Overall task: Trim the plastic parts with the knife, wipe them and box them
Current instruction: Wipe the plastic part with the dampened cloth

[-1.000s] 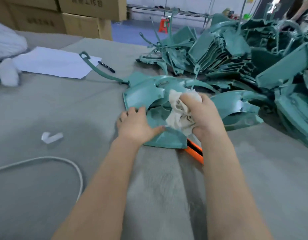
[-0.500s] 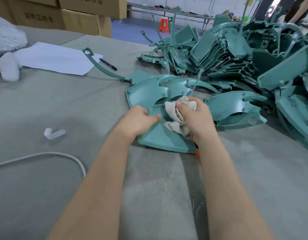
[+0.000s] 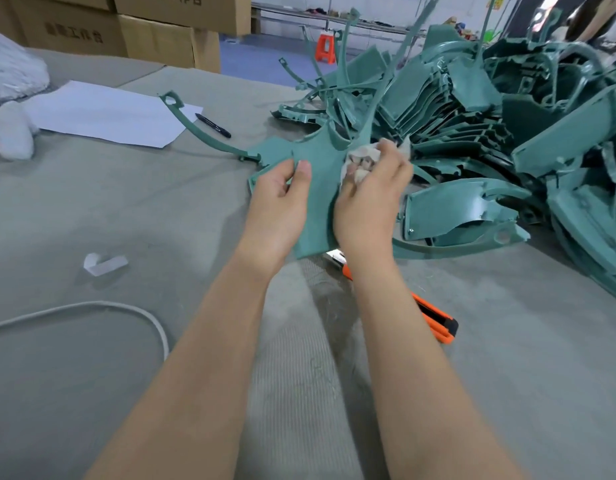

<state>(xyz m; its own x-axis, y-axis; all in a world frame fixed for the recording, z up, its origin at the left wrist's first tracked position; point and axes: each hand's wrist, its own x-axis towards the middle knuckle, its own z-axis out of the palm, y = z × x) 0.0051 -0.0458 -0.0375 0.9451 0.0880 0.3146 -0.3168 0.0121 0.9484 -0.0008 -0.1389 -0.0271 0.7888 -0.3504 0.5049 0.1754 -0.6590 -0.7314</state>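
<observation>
A person works at a table [image 3: 92,209] covered in grey felt, both bare forearms reaching into the centre of the frame. The left hand [image 3: 280,206] pinches the left edge of a teal plastic part [image 3: 318,202] between thumb and curled fingers, holding it at mid-frame just above the felt. The right hand [image 3: 367,206] is clenched around a crumpled off-white cloth [image 3: 363,161] and presses it against the part's upper right area. A thin curved arm [image 3: 195,129] of the same teal plastic runs from the part's left side toward the upper left and ends in a small loop.

An orange utility knife [image 3: 434,318] lies on the felt at lower right of centre, partly hidden under the right forearm. A heap of teal plastic parts [image 3: 507,116] fills the upper right. At upper left lie a white sheet of paper [image 3: 102,114] with a black pen [image 3: 213,125] at its right edge, and cardboard boxes [image 3: 154,32] are stacked behind them. A white cord [image 3: 92,308] loops across the lower left, with a small white scrap [image 3: 104,265] just above it.
</observation>
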